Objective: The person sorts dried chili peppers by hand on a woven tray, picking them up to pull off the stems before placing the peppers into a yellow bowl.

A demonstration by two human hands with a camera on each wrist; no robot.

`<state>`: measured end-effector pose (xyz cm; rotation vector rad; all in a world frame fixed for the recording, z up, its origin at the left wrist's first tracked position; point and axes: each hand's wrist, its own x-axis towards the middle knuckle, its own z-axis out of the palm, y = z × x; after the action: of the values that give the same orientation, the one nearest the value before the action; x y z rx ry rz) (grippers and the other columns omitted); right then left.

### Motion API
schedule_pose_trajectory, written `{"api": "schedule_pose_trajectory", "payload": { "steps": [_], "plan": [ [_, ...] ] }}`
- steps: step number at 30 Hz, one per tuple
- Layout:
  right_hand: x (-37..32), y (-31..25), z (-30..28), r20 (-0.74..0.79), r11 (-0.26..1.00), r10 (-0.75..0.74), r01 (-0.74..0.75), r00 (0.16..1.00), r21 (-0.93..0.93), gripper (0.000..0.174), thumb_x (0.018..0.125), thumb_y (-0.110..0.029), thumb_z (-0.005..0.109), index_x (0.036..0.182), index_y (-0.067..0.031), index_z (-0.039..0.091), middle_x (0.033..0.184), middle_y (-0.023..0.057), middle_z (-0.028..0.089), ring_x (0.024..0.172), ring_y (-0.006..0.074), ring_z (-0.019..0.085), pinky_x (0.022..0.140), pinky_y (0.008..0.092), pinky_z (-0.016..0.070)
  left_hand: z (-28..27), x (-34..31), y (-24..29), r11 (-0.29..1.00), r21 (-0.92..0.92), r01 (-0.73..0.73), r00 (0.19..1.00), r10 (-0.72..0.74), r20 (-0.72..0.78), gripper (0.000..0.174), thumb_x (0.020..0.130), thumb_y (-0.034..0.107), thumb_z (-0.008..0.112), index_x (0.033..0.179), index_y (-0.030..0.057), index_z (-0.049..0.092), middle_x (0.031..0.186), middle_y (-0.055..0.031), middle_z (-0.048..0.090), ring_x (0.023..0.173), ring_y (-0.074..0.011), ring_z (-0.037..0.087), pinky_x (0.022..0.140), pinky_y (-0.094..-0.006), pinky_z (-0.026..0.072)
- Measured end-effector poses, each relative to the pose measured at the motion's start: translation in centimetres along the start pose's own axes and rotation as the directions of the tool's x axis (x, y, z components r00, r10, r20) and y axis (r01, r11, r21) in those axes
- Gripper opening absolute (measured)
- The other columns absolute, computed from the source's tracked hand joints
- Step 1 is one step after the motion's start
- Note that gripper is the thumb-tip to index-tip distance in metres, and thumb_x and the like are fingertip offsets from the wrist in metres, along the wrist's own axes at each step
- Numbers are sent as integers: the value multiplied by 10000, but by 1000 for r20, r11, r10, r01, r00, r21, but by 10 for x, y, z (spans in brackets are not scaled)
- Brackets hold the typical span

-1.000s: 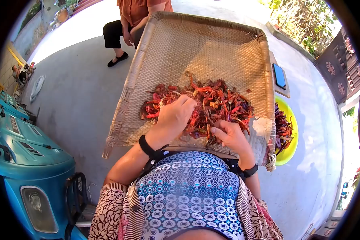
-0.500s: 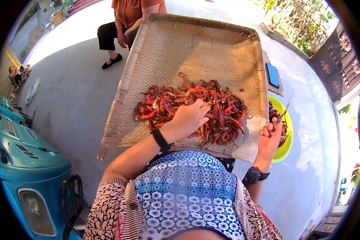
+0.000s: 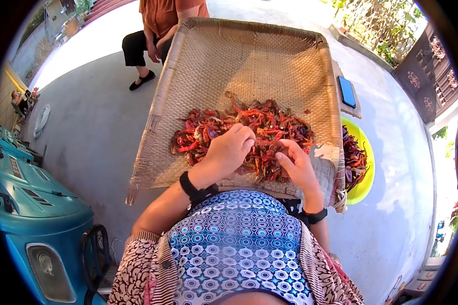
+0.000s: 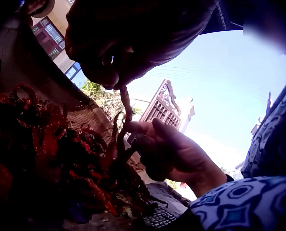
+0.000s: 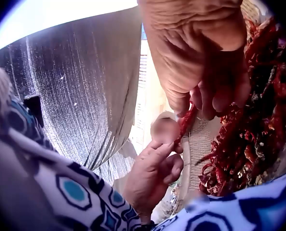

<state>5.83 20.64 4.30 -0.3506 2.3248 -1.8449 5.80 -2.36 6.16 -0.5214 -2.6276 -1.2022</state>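
Note:
A heap of dried red chili peppers [image 3: 269, 122] lies on the near half of a woven tray [image 3: 249, 61] in front of me. Over the heap, my left hand [image 3: 225, 152] pinches one end of a dried chili pepper [image 4: 126, 103] between thumb and fingers. Close by on its right, my right hand [image 3: 300, 168] grips the same pepper lower down. From the right wrist, that red pepper [image 5: 186, 124] spans the short gap between the fingertips of both hands.
A yellow basin [image 3: 360, 195] with more dried peppers stands right of the tray. Farther back on that side, a phone [image 3: 346, 91] lies on a board. A seated person [image 3: 170, 25] is beyond the tray's far left. A teal vehicle [image 3: 40, 218] stands at left.
My right hand swung out toward the yellow basin with a pepper half a second ago, and is now back over the heap. The left hand shifted slightly right, then back left.

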Motion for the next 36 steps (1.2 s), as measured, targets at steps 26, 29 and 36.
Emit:
{"api": "schedule_pose_trajectory", "payload": {
  "steps": [26, 29, 36],
  "plan": [
    [-20, 50, -97, -458, 520, 236, 287, 857, 805, 257, 1015, -288, 529, 1164, -99, 620, 860, 4, 644, 620, 105, 540, 588, 265, 491, 52, 17, -18, 949, 167, -268, 944, 224, 243, 171, 834, 167, 682, 957, 89, 593, 947, -82, 518, 758, -291, 629, 642, -416, 530],
    [-18, 27, -55, -333, 818, 166, 59, 928, 572, 241, 997, -269, 569, 1134, -79, 625, 851, -3, 633, 624, 86, 538, 579, 253, 478, 48, 16, -16, 969, 88, -230, 960, 212, 182, 165, 838, 163, 683, 929, 77, 576, 924, -82, 541, 725, -285, 620, 626, -399, 514],
    [-6, -5, 3, 160, 995, 83, -91, 984, 43, 200, 967, -184, 628, 1082, -20, 619, 789, -37, 583, 656, 16, 479, 559, 202, 400, 26, 9, 2, 889, -402, 219, 959, -120, 257, 166, 902, 170, 674, 918, 47, 564, 694, -27, 579, 573, -89, 536, 506, -285, 445]
  ]
}}
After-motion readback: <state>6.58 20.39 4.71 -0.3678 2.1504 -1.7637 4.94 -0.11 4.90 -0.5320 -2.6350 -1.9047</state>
